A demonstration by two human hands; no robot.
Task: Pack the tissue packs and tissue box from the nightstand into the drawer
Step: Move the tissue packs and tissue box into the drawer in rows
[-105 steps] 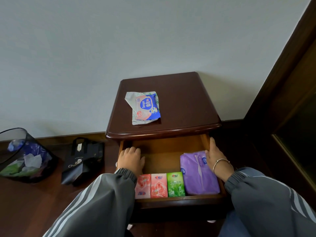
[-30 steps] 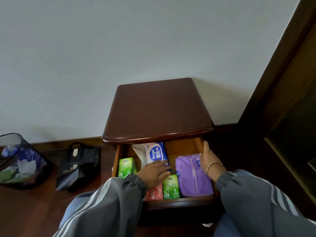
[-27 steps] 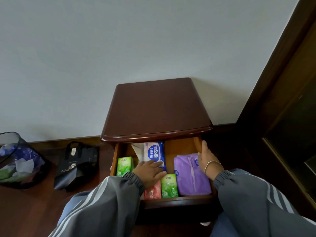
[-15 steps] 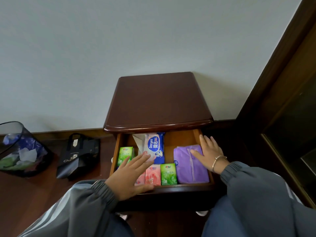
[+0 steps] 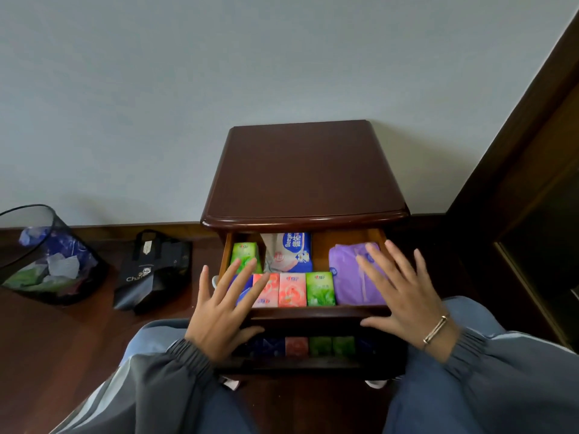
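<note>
The dark wooden nightstand point(image 5: 304, 170) has a bare top. Its drawer point(image 5: 313, 312) stands pulled out below. Inside lie a blue-and-white wipes pack point(image 5: 289, 252), a green tissue pack point(image 5: 245, 253) at the back left, two pink packs point(image 5: 292, 289), another green pack point(image 5: 319, 288) and a purple soft tissue pack point(image 5: 347, 277). My left hand point(image 5: 224, 308) is spread flat at the drawer's front left, fingers over the packs. My right hand point(image 5: 404, 296) is spread at the front right, fingers over the purple pack. Neither holds anything.
A black mesh waste bin point(image 5: 40, 255) with crumpled paper stands on the wooden floor at the left. Beside it leans a black paper bag point(image 5: 153, 270). Dark wooden furniture point(image 5: 532, 214) rises at the right. The glossy drawer front point(image 5: 313, 346) reflects the packs.
The wipes pack went from the nightstand top into the drawer. Both hands have since drawn back out of the drawer to its front edge, fingers spread.
</note>
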